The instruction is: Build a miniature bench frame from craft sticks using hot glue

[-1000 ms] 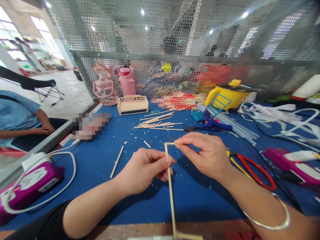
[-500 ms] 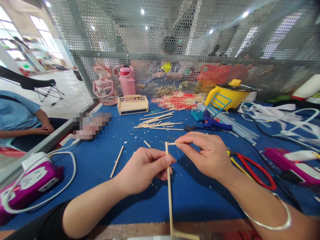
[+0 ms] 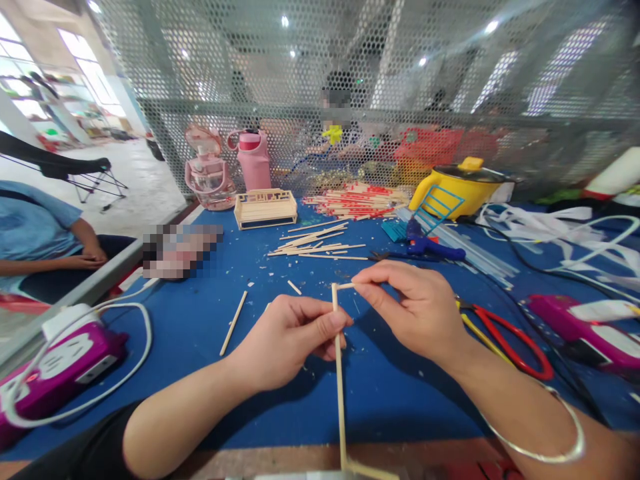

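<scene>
Between thumb and fingers, my left hand grips a long pale wooden stick that stands nearly upright in view. Another stick piece joins its lower end at the bottom edge, running right. My right hand pinches a short wooden stick, whose left end meets the top of the long one at about a right angle. Whether the two are glued there I cannot tell. On the blue table, a loose stick lies left of my left hand, and a small stick piece lies beyond it.
Loose sticks, a small wooden bench model and red-tipped sticks lie farther back. A blue glue gun, red-handled pliers and a yellow pot are right. A purple power strip stands left; a seated person is beyond.
Both hands and the joined sticks have shifted very slightly to the right. The grip of each hand is unchanged.
</scene>
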A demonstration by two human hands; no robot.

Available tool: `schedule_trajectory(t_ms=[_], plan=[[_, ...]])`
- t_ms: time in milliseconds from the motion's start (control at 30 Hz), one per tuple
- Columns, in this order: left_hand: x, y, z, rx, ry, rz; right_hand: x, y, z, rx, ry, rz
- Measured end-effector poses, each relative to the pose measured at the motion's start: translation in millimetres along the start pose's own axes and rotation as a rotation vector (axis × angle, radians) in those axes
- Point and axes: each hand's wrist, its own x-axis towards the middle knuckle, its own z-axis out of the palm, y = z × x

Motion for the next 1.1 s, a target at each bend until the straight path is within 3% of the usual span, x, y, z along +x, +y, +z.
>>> schedule_trajectory(t_ms=[233, 467, 800, 967, 1100], plan=[[0, 0, -0.7, 0.038, 0.007, 0.016, 1, -3, -1, 0.057, -0.026, 0.138], [1, -2, -1.5, 0.069, 0.006, 0.022, 0, -3, -1, 0.019, -0.023, 0.052], [0, -3, -0.6, 0.112, -0.005, 0.018, 1, -2, 1, 0.024, -0.04, 0.072], [1, 0, -1.8, 0.056, 0.01, -0.017, 1, -3, 0, 0.049, -0.068, 0.128], [6, 3, -8.1, -0.03, 0.02, -0.096, 0, 7, -2, 0.147, -0.121, 0.256]])
